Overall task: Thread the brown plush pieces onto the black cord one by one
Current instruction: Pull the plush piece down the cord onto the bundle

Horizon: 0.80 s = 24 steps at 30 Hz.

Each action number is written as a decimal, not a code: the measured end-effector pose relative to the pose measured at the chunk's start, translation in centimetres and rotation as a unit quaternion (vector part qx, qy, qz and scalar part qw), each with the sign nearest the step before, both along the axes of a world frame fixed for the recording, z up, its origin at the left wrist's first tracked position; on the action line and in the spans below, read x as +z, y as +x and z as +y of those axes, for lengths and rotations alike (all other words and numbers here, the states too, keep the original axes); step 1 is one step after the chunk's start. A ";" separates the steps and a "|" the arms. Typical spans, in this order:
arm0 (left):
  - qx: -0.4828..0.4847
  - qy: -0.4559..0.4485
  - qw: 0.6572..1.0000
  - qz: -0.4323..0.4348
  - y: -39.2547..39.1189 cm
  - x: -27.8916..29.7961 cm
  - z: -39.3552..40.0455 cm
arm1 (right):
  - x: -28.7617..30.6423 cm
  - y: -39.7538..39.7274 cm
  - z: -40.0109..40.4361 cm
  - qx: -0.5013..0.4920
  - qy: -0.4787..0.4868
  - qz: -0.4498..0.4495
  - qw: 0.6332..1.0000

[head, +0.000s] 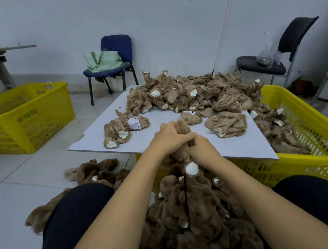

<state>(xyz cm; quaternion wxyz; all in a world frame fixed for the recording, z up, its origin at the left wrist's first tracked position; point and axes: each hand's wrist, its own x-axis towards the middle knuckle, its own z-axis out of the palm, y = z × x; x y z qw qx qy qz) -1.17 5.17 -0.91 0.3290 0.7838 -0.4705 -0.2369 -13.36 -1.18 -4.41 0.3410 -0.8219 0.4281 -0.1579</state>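
Heaped between our knees, the threaded soft brown plush pieces (196, 216) hang straight below our grip along the thin black cord (185, 193), while our left hand (169, 136) and right hand (201, 150), touching, clench another piece (183, 125) at the cord's top.

Single view: head-worn wide-angle camera, aimed forward and down. Close over the hands (182, 140) and lap; board (101, 137) mid-frame; far wall and chairs (114, 57) at top.
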 end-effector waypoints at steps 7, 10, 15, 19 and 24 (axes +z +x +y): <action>-0.037 -0.058 0.996 -0.051 1.3 2.6 2.2 | 2.0 -0.2 0.6 -0.001 -0.085 -0.076 0.994; 0.019 -0.130 0.951 -0.280 0.4 3.8 2.1 | 3.7 -0.4 1.3 0.080 -0.133 -0.216 0.964; -0.021 -0.233 0.876 -0.421 0.0 4.5 1.8 | 4.4 -0.5 0.9 0.094 -0.066 -0.260 0.959; -0.028 -0.252 0.858 -0.446 0.0 1.7 0.8 | 3.3 -0.2 0.5 0.094 -0.033 -0.199 0.975; -0.036 -0.270 0.936 -0.221 0.6 -0.8 0.7 | 2.6 0.0 0.1 0.069 -0.015 -0.193 0.979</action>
